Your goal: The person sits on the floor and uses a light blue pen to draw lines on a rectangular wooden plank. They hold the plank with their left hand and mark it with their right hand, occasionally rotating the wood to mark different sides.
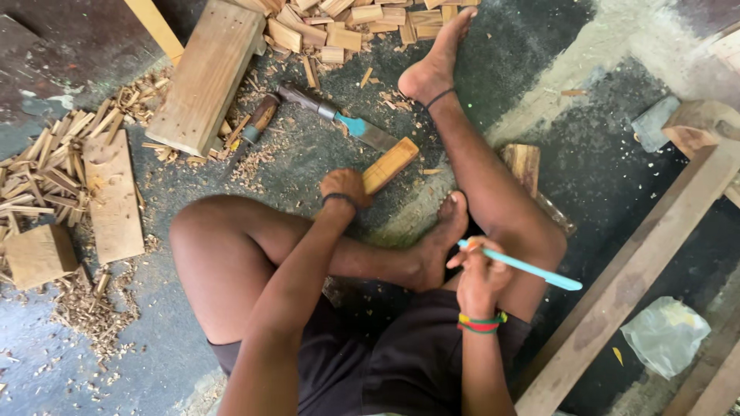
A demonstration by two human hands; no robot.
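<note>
I sit on the floor with my legs folded. My left hand [344, 187] reaches forward and grips one end of a small rectangular wooden block [391, 164] that rests on the floor. Near my right knee, my right hand [479, 279] is closed around a thin light-blue stick-like tool [532, 269] that points to the right. Just beyond the block lies a flat metal blade [339, 118] with a teal patch and a dark handle.
A thick plank [206, 73] lies at the upper left, with a wooden-handled tool [258, 119] beside it. Small cut blocks [347, 19] are piled at the top. Splinters, a board [114, 196] and a block [38, 254] lie left. A long beam [640, 270] and plastic bag [664, 335] are right.
</note>
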